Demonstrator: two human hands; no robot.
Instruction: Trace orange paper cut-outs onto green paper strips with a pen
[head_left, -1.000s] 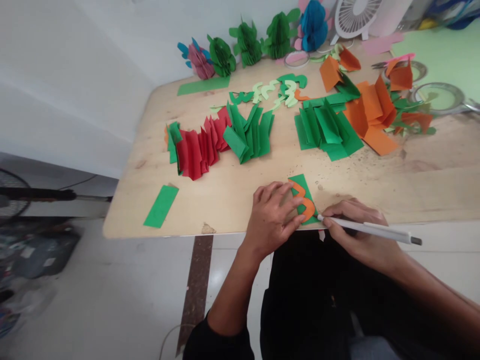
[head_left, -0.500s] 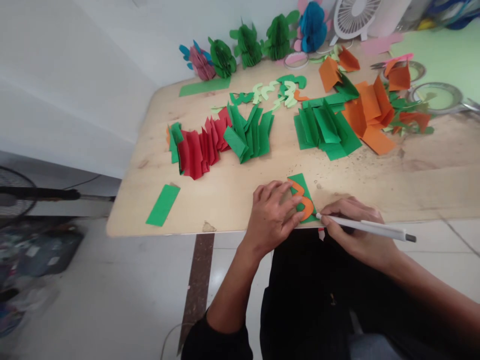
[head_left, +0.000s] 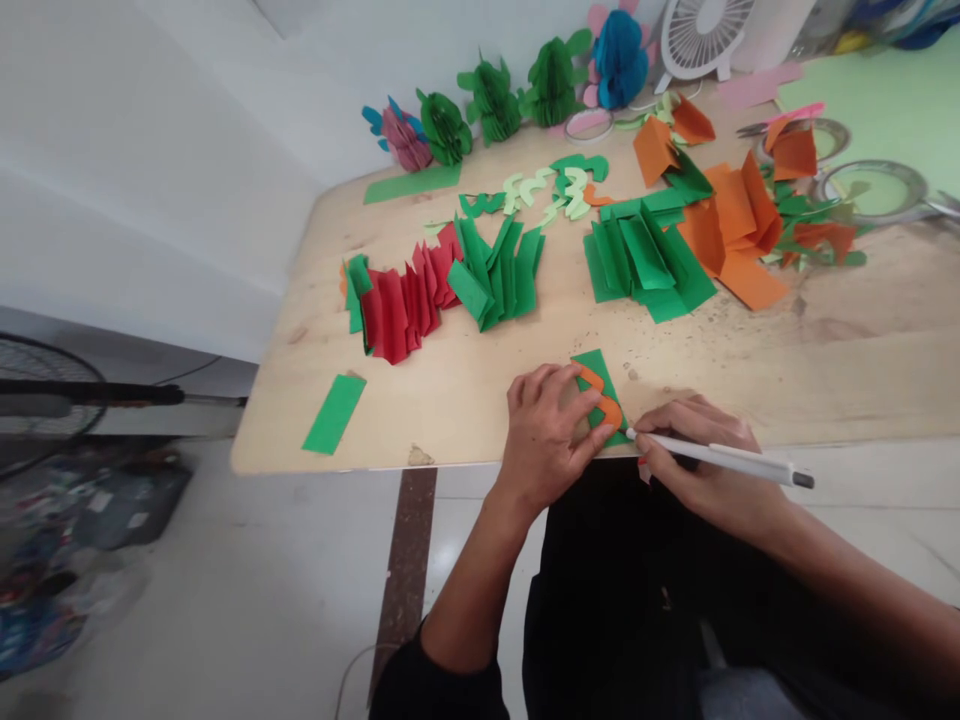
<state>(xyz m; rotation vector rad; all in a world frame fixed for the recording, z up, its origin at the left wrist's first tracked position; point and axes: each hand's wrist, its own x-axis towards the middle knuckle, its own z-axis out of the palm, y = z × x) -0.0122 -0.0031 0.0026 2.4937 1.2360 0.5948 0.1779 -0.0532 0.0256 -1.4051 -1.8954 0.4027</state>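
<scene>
My green slip point(head_left: 609, 383) lies right at the front edge of the worktop point(head_left: 450, 400), with bare wood stretching leftward to another green slip point(head_left: 334, 414) and a strip free before the pleated green paper point(head_left: 649, 262). Its long axis runs away from me, far end leaning left, under the orange cutout point(head_left: 613, 412). My left hand point(head_left: 547, 430) presses both, fingers loosely spread. My right hand point(head_left: 697, 450) pinches the white pen point(head_left: 720, 457), tip pointing left beside the cutout's near end, back end jutting right past the edge.
</scene>
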